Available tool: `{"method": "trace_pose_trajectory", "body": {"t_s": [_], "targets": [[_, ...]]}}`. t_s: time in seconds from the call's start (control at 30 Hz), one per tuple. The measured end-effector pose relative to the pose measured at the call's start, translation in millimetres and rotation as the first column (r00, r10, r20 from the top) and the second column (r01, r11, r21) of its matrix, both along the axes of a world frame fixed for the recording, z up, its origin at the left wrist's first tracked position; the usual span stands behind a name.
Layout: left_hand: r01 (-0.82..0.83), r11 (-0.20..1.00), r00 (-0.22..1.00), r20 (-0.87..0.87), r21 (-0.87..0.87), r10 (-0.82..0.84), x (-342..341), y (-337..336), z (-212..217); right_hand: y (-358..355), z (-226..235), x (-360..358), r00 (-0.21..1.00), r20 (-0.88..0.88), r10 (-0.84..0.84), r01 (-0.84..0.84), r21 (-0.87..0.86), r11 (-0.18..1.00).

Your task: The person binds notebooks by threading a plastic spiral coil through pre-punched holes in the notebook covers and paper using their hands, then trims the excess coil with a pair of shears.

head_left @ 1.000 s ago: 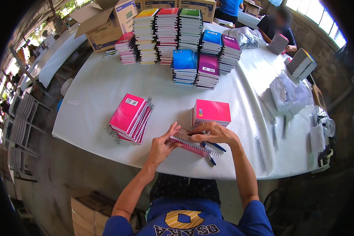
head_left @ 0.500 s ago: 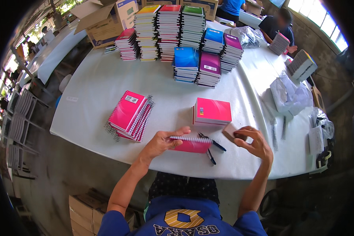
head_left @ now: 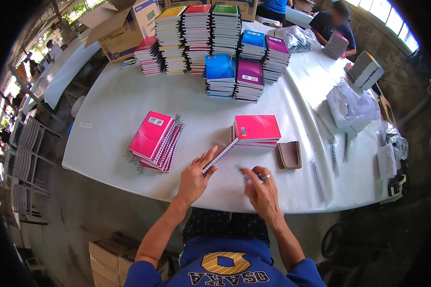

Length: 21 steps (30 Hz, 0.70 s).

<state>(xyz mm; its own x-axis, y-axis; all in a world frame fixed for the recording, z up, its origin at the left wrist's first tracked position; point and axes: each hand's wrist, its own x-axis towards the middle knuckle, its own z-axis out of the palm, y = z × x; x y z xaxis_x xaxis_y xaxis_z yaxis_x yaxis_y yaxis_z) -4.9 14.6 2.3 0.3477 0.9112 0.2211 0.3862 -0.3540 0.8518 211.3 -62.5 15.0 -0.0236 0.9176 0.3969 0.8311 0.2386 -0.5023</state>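
Head view: where's that silver wire-coiled notebook [head_left: 220, 156] at?
— Edge-on in the left hand [head_left: 195, 179], thumb and fingers clamped on it.
— And the right hand [head_left: 263, 193]?
— Four o'clock from it, fingers pinching a slim blue tool [head_left: 246, 178], kinda blurry. Pink-covered block [head_left: 256, 128] at two, curved brown piece [head_left: 289, 156] at three, pink spiral-bound pile [head_left: 151, 136] at nine, all on a white table [head_left: 105, 129].

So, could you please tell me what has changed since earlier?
The right hand has set the brown piece on the table, right of the pink stack, and taken up a blurred bluish tool. The left hand keeps the spiral notebook, its right end swung forward. That stack and the left pile stayed put.
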Motion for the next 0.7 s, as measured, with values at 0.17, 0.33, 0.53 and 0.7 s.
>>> {"method": "trace_pose_trajectory", "body": {"t_s": [0.17, 0.33, 0.53, 0.7], "targets": [[-0.092, 0.935, 0.95, -0.251, 0.342, 0.186, 9.2, -8.6, 9.9, -1.9, 29.8, -31.7, 0.967, 0.038, 0.253, -0.256, 0.158, 0.954], [-0.112, 0.878, 0.917, -0.292, 0.466, 0.271, 11.1, -13.4, 16.7, 3.0, 32.1, -32.0, 0.959, 0.089, 0.269, -0.28, 0.151, 0.948], [-0.106, 0.858, 0.9, -0.319, 0.503, 0.298, 2.6, -16.2, 26.0, 13.8, 49.2, -26.9, 0.644, -0.763, 0.061, -0.583, -0.437, 0.685], [-0.068, 0.742, 0.819, -0.387, 0.667, 0.423, -26.2, 2.5, 49.4, 27.3, 45.4, -12.1, 0.697, -0.67, 0.257, -0.578, -0.313, 0.753]]}}
